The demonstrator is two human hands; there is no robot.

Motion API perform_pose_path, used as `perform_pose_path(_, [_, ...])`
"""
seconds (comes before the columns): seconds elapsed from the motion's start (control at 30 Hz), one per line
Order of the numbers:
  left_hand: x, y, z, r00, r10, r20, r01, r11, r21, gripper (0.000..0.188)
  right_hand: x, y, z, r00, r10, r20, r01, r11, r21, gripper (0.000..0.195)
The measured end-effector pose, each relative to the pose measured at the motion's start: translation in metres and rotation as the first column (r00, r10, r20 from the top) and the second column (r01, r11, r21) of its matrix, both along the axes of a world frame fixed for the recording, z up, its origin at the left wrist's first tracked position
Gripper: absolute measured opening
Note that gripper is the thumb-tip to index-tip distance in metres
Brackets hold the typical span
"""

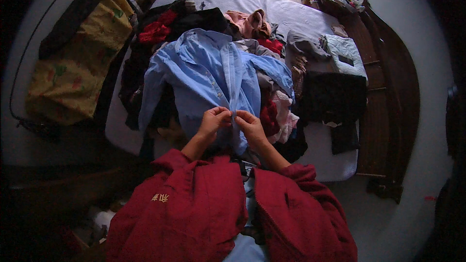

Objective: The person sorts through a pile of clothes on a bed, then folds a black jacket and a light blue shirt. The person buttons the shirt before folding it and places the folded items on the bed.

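A light blue button-up shirt point(198, 67) lies spread over a heap of clothes, its collar pointing away from me and its sleeves out to both sides. My left hand point(214, 123) pinches the front edge of the shirt low on the button placket. Close beside it, my right hand point(249, 125) pinches the same strip of cloth from the right. The fingertips of both hands nearly meet there. Small buttons run down the upper placket. Whether a button sits between my fingers is hidden. The shirt's lower hem hangs toward me between my wrists.
Beneath the heap is a bed with a white sheet point(287, 7). A red garment point(156, 27) and pink clothing point(245, 22) lie beyond the shirt. Folded dark clothes point(335, 96) and a folded pale garment point(346, 54) rest at right, near the wooden bed frame point(391, 91). Yellow patterned fabric point(82, 69) hangs left.
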State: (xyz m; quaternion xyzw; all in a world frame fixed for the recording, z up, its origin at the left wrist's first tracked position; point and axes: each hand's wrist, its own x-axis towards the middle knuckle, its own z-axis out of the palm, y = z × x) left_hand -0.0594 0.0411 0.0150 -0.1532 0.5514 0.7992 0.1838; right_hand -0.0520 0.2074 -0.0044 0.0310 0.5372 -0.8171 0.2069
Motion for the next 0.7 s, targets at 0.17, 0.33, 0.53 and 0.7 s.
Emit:
perform_pose_path(0.17, [0.0, -0.001, 0.002, 0.998, -0.011, 0.062, 0.008, 0.999, 0.046, 0.01, 0.001, 0.0, 0.006, 1.0, 0.007, -0.02, -0.006, 1.0, 0.029, 0.027])
perform_pose_path(0.33, [0.0, -0.008, -0.001, 0.995, -0.075, 0.071, 0.073, 0.997, 0.033, 0.012, -0.001, 0.005, 0.004, 0.989, 0.035, 0.144, -0.023, 0.996, -0.084, 0.027])
perform_pose_path(0.53, [-0.006, -0.017, -0.014, 0.937, -0.346, 0.055, 0.347, 0.938, -0.008, 0.016, 0.004, 0.002, 0.003, 0.961, 0.21, 0.18, -0.178, 0.968, -0.178, 0.027])
perform_pose_path(0.7, [0.0, -0.014, -0.034, 0.973, -0.227, 0.053, 0.216, 0.963, 0.159, 0.016, -0.015, -0.002, 0.003, 0.974, 0.221, -0.044, -0.214, 0.969, 0.125, 0.03])
